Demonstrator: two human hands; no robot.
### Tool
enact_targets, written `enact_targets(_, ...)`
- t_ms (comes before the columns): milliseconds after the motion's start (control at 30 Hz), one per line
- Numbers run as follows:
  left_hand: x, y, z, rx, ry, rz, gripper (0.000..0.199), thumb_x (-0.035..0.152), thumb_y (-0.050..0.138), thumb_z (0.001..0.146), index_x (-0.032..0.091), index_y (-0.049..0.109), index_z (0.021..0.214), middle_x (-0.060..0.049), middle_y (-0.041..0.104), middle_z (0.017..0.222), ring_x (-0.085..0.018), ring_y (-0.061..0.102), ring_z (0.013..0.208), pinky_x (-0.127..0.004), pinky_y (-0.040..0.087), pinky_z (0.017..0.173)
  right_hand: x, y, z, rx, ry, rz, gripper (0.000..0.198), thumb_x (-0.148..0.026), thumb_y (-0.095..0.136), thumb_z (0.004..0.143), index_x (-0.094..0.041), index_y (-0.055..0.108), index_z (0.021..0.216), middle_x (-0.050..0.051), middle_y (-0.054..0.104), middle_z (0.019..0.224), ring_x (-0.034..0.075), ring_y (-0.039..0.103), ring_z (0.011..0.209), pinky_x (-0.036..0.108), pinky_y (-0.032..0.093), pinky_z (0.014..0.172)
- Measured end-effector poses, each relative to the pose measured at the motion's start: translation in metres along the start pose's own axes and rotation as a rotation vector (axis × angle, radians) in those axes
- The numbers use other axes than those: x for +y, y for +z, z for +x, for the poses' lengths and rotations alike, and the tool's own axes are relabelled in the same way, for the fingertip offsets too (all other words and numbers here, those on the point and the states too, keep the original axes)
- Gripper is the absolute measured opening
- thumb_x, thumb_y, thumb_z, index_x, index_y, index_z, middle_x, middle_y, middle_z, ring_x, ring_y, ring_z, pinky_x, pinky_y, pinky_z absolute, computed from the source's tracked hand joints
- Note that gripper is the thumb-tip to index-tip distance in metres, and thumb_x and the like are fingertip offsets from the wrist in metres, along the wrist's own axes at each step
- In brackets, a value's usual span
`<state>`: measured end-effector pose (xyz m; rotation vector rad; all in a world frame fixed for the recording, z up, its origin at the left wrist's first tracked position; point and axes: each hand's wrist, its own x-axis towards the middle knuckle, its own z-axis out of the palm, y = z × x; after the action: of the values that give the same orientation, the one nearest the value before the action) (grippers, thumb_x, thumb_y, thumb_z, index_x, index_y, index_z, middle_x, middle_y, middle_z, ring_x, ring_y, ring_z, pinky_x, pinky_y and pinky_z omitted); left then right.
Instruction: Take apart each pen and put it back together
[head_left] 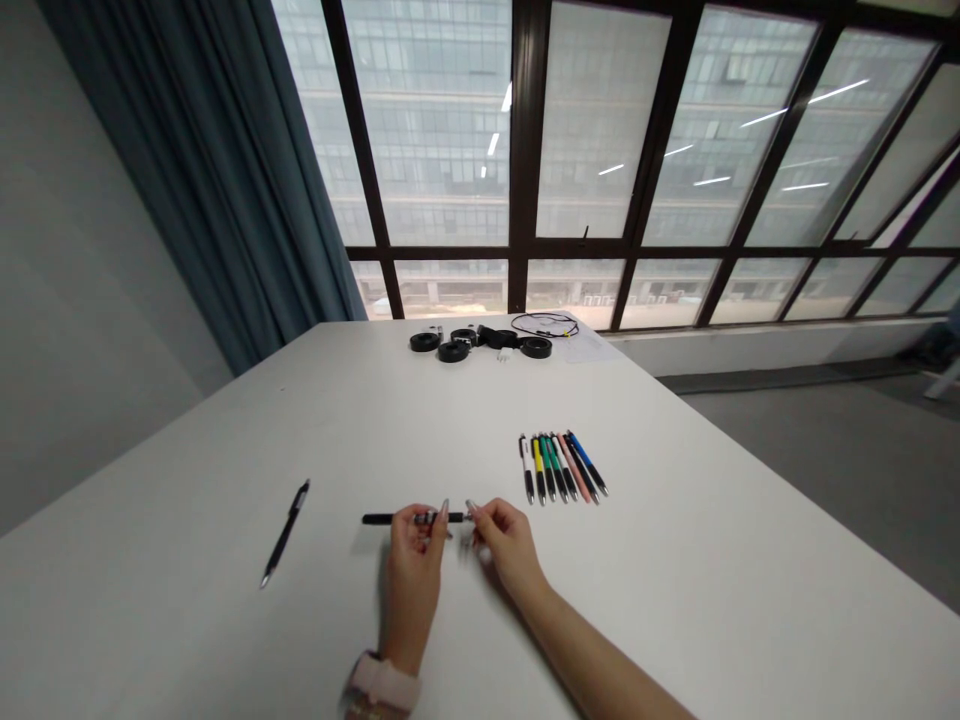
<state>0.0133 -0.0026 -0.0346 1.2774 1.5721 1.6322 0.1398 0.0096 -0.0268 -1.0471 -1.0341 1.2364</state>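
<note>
A black pen (377, 519) lies level just above the white table, held crosswise in my left hand (414, 565), whose thumb and fingers are closed round its middle. At the pen's right end, my right hand (511, 541) pinches the small silver tip between thumb and forefinger. Whether that tip is apart from the barrel I cannot tell. The lower fingers of the right hand are blurred. Off to the left, another black pen (283, 537) rests at a slant, its silver point toward me.
Right of my hands, several pens (556, 467) in white, yellow, green, pink, black and blue lie side by side on the table (360, 420). Rolled black straps (453, 351) and a thin black cable (546, 322) sit at its far end, before the windows.
</note>
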Motion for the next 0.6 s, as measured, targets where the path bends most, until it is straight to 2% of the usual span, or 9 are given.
enact_targets(600, -0.0003, -0.0019, -0.005, -0.018, 0.008, 0.064, 0.042, 0.063, 0.049, 0.089, 0.023, 0.053, 0.098, -0.001, 0.067, 0.072, -0.021, 0.067, 0.069, -0.032, 0.05, 0.064, -0.006, -0.0018, -0.0018, -0.007, -0.011, -0.068, 0.055, -0.072, 0.066, 0.071, -0.022, 0.051, 0.055, -0.004, 0.051, 0.047, 0.012, 0.044, 0.047, 0.025, 0.037, 0.051)
